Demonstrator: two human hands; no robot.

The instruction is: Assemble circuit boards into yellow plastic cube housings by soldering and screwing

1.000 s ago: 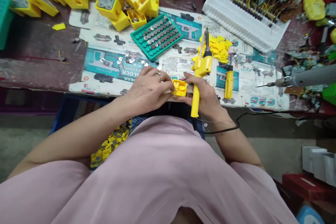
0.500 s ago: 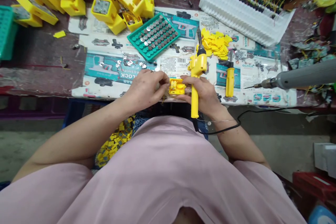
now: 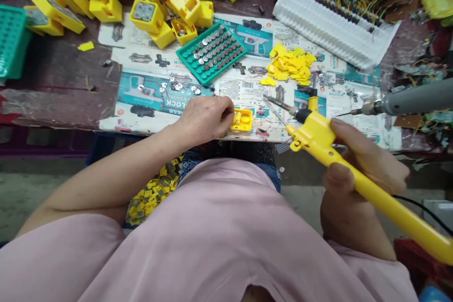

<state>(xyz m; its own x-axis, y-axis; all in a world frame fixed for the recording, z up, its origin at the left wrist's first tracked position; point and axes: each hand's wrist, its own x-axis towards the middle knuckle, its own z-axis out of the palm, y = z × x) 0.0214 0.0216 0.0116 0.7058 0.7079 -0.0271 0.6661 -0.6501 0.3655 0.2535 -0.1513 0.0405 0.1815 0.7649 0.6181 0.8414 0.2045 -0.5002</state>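
My left hand (image 3: 203, 119) pinches a small yellow plastic housing (image 3: 241, 120) against the table's front edge, fingers closed on its left side. My right hand (image 3: 357, 170) is wrapped round the handle of a yellow soldering iron (image 3: 318, 138), held off the table at the right. The iron's metal tip (image 3: 279, 104) points left toward the housing and stops a short way to its right. A black cord trails from the handle's end.
A green tray of round metal cells (image 3: 212, 52) lies beyond the housing. A heap of small yellow parts (image 3: 292, 66), a white slotted rack (image 3: 332, 28), yellow casings (image 3: 152, 9), a grey power tool (image 3: 414, 99) and loose metal clips (image 3: 177, 86) surround it.
My right hand has let go of the housing, swung right and back, and tilted the soldering iron from upright to pointing left. My left hand stays on the housing.
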